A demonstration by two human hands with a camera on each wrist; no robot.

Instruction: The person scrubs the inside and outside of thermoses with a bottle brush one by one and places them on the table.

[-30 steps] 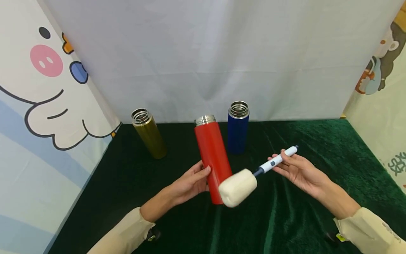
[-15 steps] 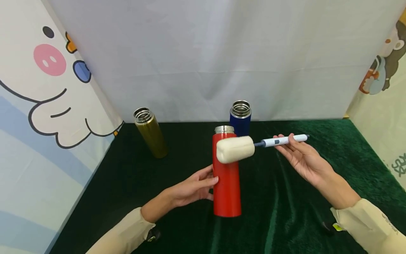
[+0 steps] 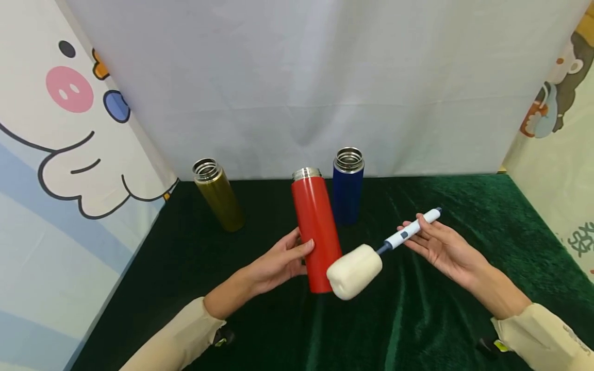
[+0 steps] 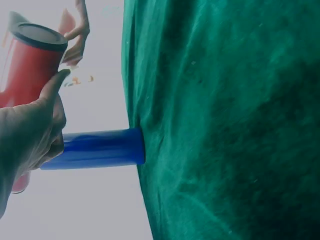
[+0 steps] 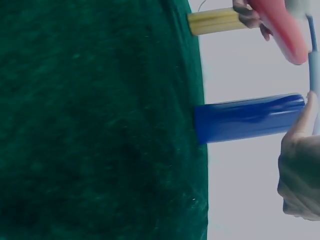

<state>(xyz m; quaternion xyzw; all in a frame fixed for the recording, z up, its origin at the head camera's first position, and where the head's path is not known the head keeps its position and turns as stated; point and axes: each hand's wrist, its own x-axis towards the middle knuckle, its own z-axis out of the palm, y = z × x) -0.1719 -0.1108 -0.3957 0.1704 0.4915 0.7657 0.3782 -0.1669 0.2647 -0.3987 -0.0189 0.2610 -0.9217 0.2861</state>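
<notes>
My left hand point(image 3: 283, 263) grips a red bottle point(image 3: 316, 226) round its lower half; the bottle has no lid and its bare steel neck leans away from me. In the left wrist view the flat base of the red bottle point(image 4: 37, 37) shows above the thumb. With thumb and fingers my right hand point(image 3: 445, 252) pinches the white handle of a sponge bottle brush point(image 3: 355, 272). Its cream sponge head points down to the left and overlaps the bottle's lower right side in the head view. The brush handle point(image 5: 314, 70) also shows in the right wrist view.
Behind the hands, a blue bottle point(image 3: 348, 193) and an olive-gold bottle point(image 3: 220, 201) stand lidless on the dark green cloth point(image 3: 371, 330). A pale curtain point(image 3: 297, 87) closes off the back. Cartoon-printed panels point(image 3: 69, 154) flank both sides.
The brush swung up across the red bottle half a second ago, then back down with its sponge near the base. The red bottle went upright and lower, then rose and tilted again.
</notes>
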